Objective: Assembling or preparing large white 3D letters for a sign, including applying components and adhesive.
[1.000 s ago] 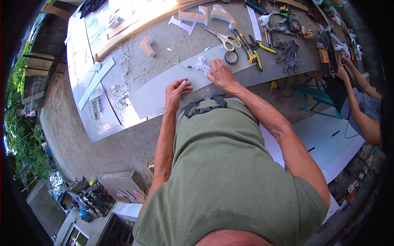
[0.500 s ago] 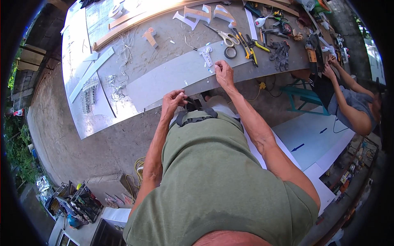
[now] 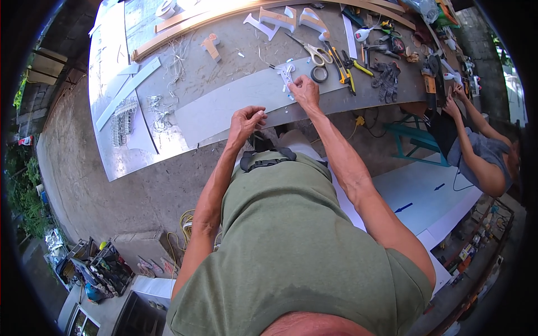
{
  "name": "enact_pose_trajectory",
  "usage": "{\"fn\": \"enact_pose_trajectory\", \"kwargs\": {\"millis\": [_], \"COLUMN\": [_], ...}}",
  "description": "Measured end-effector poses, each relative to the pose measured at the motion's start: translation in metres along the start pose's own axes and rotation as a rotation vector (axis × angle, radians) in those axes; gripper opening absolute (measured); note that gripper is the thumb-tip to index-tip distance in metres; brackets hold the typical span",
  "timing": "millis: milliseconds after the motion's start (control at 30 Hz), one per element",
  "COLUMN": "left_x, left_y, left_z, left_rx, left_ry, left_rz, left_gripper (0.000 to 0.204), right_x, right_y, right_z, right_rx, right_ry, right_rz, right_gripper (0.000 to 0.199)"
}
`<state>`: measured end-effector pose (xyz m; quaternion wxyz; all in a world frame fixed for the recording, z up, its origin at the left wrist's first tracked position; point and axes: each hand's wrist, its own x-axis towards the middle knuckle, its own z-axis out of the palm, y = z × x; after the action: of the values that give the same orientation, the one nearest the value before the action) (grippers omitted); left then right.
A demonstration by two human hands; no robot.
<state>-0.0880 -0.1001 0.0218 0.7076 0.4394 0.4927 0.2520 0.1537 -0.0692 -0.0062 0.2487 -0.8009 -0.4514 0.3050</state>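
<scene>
My right hand rests on the workbench, fingers closed on a small white cut-out piece lying on a long grey strip of sheet material. My left hand hovers at the bench's near edge over the same strip, fingers curled; whether it pinches anything small I cannot make out. Scissors lie just beyond my right hand, next to a roll of black tape.
Pliers and cutters, dark gloves, white cut letters and a wooden batten cover the bench. Metal sheets lie at the left end. Another person works at the right. White panels lie on the floor.
The view has shifted, so the bench sits higher in the picture. My left hand has stayed at the near edge; my right hand remains on the white piece.
</scene>
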Motion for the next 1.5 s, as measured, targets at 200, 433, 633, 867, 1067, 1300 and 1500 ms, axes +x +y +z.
{"fn": "enact_pose_trajectory", "kwargs": {"millis": [200, 433, 633, 867, 1067, 1300, 1500], "left_x": [0.017, 0.027, 0.034, 0.031, 0.029, 0.025, 0.022], "left_y": [-0.008, -0.017, -0.022, -0.024, -0.020, -0.011, -0.001], "left_z": [-0.023, -0.049, -0.049, -0.056, -0.056, -0.072, -0.083], "left_rx": [0.523, 1.088, 1.155, 1.127, 1.093, 1.046, 0.999], "left_ry": [0.498, 0.833, 0.866, 0.854, 0.835, 0.675, 0.587], "left_rz": [0.370, 0.506, 0.469, 0.456, 0.483, 0.505, 0.508], "left_gripper": [0.025, 0.041, 0.043, 0.041, 0.042, 0.043, 0.040], "right_x": [-0.010, -0.006, 0.002, 0.014, 0.075, 0.162, 0.184], "right_y": [-0.001, -0.017, -0.014, -0.009, 0.019, 0.067, 0.091], "right_z": [0.009, 0.001, -0.003, -0.029, -0.098, -0.126, -0.120], "right_rx": [0.009, -0.243, -0.145, 0.345, 0.838, 0.492, 0.219], "right_ry": [0.078, -0.065, -0.140, -0.384, -0.067, 0.230, 0.179], "right_rz": [-0.213, -0.231, -0.300, -0.164, 0.039, 0.167, 0.156], "right_gripper": [0.032, 0.035, 0.028, 0.035, 0.026, 0.028, 0.035]}}
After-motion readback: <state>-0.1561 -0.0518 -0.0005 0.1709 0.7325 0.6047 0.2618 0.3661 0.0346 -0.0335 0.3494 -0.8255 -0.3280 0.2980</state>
